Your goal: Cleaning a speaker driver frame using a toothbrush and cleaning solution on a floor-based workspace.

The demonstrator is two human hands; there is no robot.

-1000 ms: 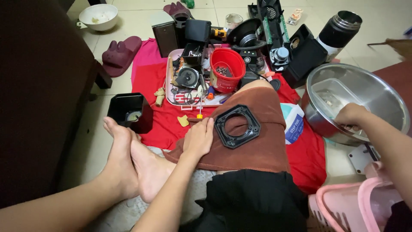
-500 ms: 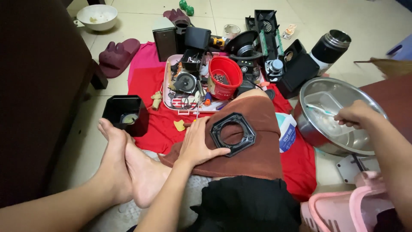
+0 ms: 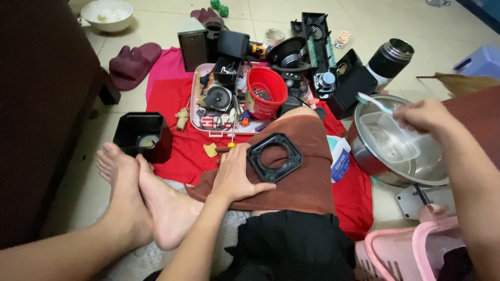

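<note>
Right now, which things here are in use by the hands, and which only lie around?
In use:
- black square frame under the left hand, on the brown cloth
- toothbrush in the right hand, over the steel bowl

Lying about:
- red cup
- black flask
- white bowl
- slippers

Tiled floor [image 3: 172, 31] — red cloth [image 3: 177, 151], steel basin [image 3: 372, 156], white bowl [image 3: 108, 14], slippers [image 3: 134, 58] (maroon), flask [image 3: 389, 58]

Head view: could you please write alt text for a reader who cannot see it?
A seated person's left hand steadies a black square ring-shaped part on a brown cloth over the knee, while the right hand holds a toothbrush above a steel bowl. Dismantled parts cover a red mat.
</note>
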